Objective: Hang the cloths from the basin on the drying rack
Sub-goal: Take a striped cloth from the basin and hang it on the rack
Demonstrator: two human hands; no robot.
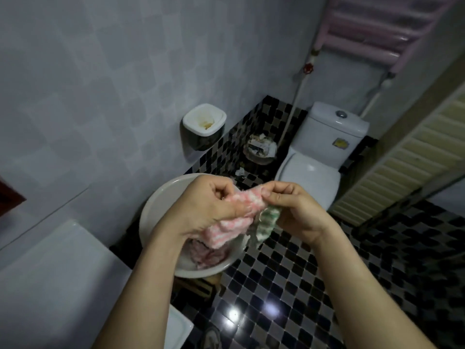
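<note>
A pink-and-white cloth [234, 210] is being pinched by the left hand [203, 207] and the right hand [297, 212] above the basin [156, 197]. A green-and-white cloth [266, 224] is being held beside it, under the right hand.

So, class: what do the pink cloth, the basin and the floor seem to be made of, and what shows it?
Pink cloth: soft fleecy or knitted fabric, matt; ribbed, fuzzy surface.
Basin: smooth white plastic or enamel, unclear which; soft sheen on rim.
Floor: small glossy tiles, probably ceramic or glass; they mirror bright lights.
</note>
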